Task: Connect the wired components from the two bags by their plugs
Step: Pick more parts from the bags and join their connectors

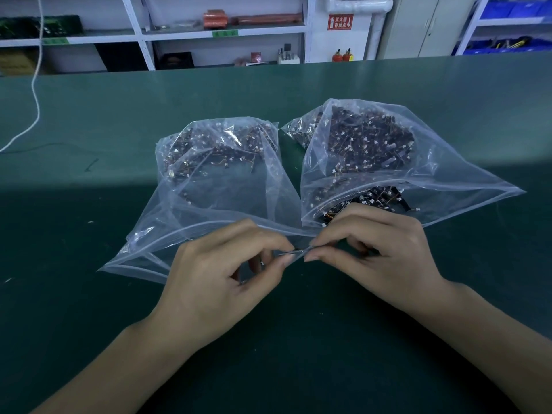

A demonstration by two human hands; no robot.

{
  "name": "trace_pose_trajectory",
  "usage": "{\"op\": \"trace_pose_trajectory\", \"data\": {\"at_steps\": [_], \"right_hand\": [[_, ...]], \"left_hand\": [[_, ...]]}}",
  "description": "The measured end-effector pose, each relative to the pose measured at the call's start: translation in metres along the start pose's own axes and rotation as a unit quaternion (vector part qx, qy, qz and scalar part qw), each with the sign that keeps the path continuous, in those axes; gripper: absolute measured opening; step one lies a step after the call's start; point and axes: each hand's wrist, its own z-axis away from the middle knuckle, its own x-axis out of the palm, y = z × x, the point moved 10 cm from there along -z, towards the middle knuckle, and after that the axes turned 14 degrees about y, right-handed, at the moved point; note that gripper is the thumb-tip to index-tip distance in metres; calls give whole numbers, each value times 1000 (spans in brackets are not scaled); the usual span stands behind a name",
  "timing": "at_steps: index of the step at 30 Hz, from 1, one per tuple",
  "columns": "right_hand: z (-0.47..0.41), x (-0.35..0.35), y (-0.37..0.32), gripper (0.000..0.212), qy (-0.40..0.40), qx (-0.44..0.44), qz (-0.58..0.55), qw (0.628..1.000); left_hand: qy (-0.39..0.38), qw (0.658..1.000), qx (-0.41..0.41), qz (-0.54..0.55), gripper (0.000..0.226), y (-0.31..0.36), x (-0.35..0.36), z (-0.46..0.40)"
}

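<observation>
Green bench (89, 264), two clear bags (209, 180) behind; both hands' fingers (280, 249) pinch small wired parts (294, 251).

The worktop (89, 264) is dark green, plain and unpatterned. Two clear, colourless bags lie on it: the left bag (209, 186) at eleven o'clock from the hands holds brownish-black parts flecked with white, and the right bag (433, 174) at one o'clock holds darker, near-black parts speckled white (with thin orange wires). A white cable (35, 100) trails at ten o'clock. At twelve o'clock, white shelving (224, 32) and a red sign (340, 22).
</observation>
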Motion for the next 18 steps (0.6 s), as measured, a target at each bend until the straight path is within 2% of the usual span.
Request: {"op": "trace_pose_trajectory", "data": {"at_steps": [6, 18], "right_hand": [[3, 8, 3, 15, -31, 12, 4, 999], [3, 8, 7, 16, -33, 36, -3, 999]], "left_hand": [[-12, 1000, 6, 0, 6, 3, 1, -1], [-10, 1000, 10, -13, 7, 3, 1, 0]]}}
